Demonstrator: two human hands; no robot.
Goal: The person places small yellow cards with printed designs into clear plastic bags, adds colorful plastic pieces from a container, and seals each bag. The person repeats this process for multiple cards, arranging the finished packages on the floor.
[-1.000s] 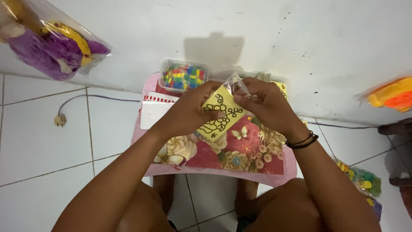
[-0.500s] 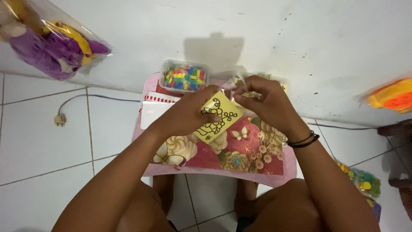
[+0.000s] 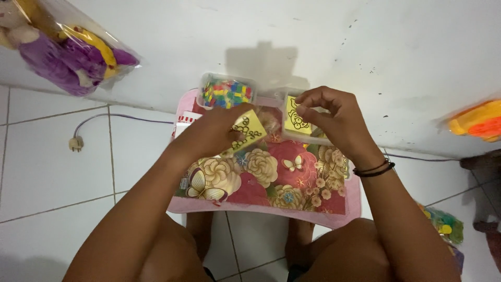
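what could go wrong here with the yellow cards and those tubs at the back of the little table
The left hand holds a yellow card close beside the tub of coloured pieces, which sits at the table's far edge; a nudge could tip it. The right hand hovers over the other tub, where another card stands loose and might bend.

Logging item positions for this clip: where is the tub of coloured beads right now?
In the head view, the clear tub of coloured beads sits at the far edge of the small pink table, against the wall, just beyond the left hand.
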